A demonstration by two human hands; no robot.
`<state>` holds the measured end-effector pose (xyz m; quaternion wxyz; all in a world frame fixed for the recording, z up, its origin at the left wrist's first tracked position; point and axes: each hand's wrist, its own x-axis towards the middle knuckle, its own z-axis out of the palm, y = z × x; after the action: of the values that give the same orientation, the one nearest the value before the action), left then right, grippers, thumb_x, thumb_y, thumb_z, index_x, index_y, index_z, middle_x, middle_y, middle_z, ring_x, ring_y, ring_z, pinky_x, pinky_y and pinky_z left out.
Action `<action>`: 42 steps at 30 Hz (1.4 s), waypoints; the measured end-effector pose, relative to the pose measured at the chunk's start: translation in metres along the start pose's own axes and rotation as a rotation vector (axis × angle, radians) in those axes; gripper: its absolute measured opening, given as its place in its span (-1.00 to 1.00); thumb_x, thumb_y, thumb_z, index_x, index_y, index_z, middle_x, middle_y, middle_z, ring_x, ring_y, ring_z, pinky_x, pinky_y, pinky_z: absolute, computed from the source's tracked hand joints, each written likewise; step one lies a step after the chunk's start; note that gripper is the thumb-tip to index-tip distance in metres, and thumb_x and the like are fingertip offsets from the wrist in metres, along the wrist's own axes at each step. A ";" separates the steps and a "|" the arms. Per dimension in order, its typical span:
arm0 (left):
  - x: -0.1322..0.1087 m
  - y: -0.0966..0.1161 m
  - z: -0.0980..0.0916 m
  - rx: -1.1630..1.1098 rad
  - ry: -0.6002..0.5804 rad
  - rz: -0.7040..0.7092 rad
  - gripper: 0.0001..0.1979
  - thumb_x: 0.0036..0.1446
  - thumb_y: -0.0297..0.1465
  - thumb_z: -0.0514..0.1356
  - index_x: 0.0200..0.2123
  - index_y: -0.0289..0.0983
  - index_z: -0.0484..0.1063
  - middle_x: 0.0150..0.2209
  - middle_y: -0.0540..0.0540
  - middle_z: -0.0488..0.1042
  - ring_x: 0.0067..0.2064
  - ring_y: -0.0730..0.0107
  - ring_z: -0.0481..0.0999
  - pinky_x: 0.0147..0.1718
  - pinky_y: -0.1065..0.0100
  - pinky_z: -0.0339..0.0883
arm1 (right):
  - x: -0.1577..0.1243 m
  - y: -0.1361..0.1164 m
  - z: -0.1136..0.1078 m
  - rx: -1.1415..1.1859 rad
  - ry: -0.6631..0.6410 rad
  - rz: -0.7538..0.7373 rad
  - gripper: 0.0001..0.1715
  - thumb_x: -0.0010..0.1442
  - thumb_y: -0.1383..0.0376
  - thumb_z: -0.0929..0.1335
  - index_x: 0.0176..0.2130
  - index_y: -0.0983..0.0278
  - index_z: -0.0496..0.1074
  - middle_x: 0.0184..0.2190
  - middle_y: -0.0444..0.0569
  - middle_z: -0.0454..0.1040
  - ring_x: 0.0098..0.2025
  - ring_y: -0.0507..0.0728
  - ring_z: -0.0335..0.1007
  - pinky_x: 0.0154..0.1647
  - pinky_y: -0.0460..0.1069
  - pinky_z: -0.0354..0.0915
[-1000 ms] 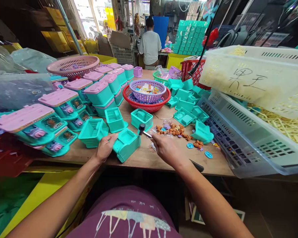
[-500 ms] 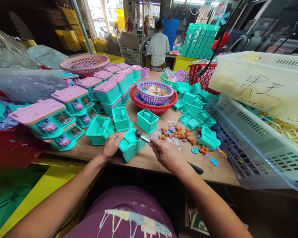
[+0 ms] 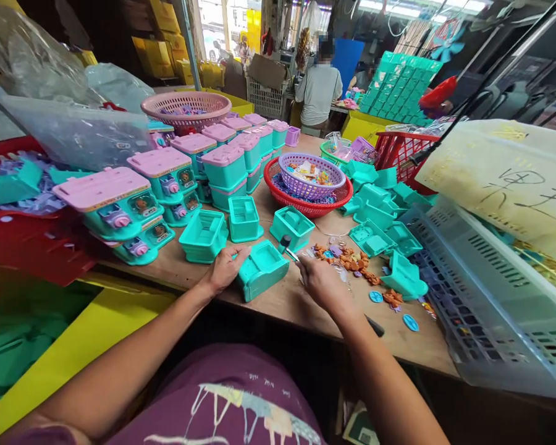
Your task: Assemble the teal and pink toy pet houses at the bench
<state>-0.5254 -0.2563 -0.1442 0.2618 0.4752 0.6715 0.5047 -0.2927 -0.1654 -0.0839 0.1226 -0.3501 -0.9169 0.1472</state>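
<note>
A teal plastic box (image 3: 263,267) lies on its side near the table's front edge. My left hand (image 3: 226,269) grips its left end, the thumb and fingers closed against it. In my right hand (image 3: 324,283) is a small hammer (image 3: 285,241) with a black head and metal shaft; its dark handle end shows behind my wrist. The hammer head is just off the box's far right corner. Close behind stand more upright teal boxes (image 3: 293,226). To the right of my right hand lie small brown figures (image 3: 352,259) and blue discs (image 3: 410,322).
Stacked teal boxes with pink lids (image 3: 102,190) fill the left side. A purple basket (image 3: 312,179) sits in a red basket (image 3: 291,206) behind. Loose teal parts (image 3: 375,204) and a translucent crate (image 3: 505,272) stand at right. A person (image 3: 320,86) is at the back.
The view has turned left, so things appear further right. The hammer head has moved from above the teal box to just off its far right corner. My left hand keeps its hold.
</note>
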 end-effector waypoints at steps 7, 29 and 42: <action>0.004 0.001 0.015 0.029 0.063 0.005 -0.56 0.19 -0.06 0.05 -0.39 -0.29 0.49 -0.41 0.00 0.49 -0.22 0.27 0.44 -0.19 0.36 0.30 | -0.020 -0.001 0.005 0.086 0.206 0.062 -0.60 0.39 0.21 0.12 0.03 0.26 0.41 -0.32 0.02 0.53 -0.34 0.11 0.42 -0.32 -0.06 0.16; -0.035 -0.005 0.005 0.354 -0.233 0.381 -0.80 0.16 -0.24 0.23 -0.26 -0.23 0.54 -0.20 -0.13 0.45 -0.06 0.16 0.33 -0.05 0.18 0.26 | -0.075 -0.069 0.012 -0.138 0.124 0.018 -0.60 0.42 0.24 0.09 0.11 0.25 0.31 -0.25 0.09 0.52 -0.31 0.16 0.46 -0.41 -0.03 0.16; -0.035 -0.003 -0.001 0.471 -0.191 0.449 -0.78 0.23 -0.26 0.17 -0.36 -0.28 0.47 -0.30 -0.12 0.41 -0.15 0.20 0.35 -0.19 0.24 0.29 | -0.063 -0.063 0.015 0.008 -0.015 0.015 -0.69 0.41 0.23 0.12 -0.15 0.22 0.39 -0.38 -0.03 0.50 -0.39 0.10 0.43 -0.40 -0.07 0.15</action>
<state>-0.5124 -0.2885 -0.1510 0.0888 0.7037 0.6208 0.3339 -0.2900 -0.2562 -0.0832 0.1161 -0.3553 -0.9145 0.1546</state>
